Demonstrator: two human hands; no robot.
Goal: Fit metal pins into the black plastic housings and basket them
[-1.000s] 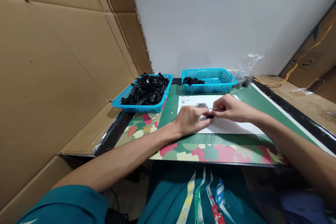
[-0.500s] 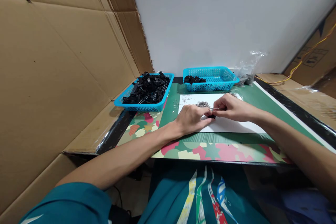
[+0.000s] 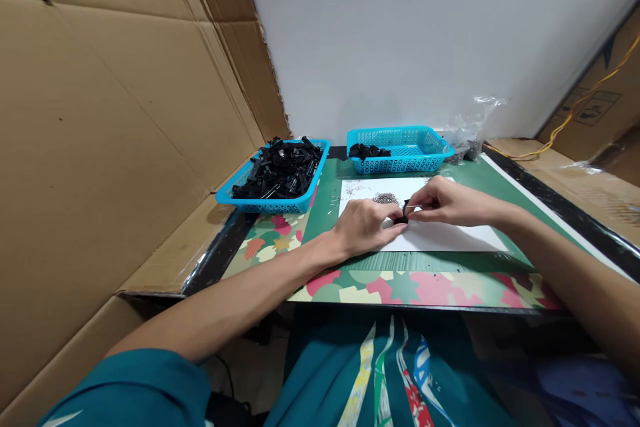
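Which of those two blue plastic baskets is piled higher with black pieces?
The left rectangular blue plastic basket: its black pieces heap above the rim. The right-hand blue plastic basket holds only a small cluster at its left end.

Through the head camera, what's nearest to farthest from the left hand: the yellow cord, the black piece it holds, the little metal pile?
1. Black piece: held in the left hand.
2. Metal pile: just beyond the hand, on white paper.
3. Yellow cord: far right.

head view | from wearer's head | forward, down | hands (image 3: 363, 221) near, wall (image 3: 400, 33) beyond
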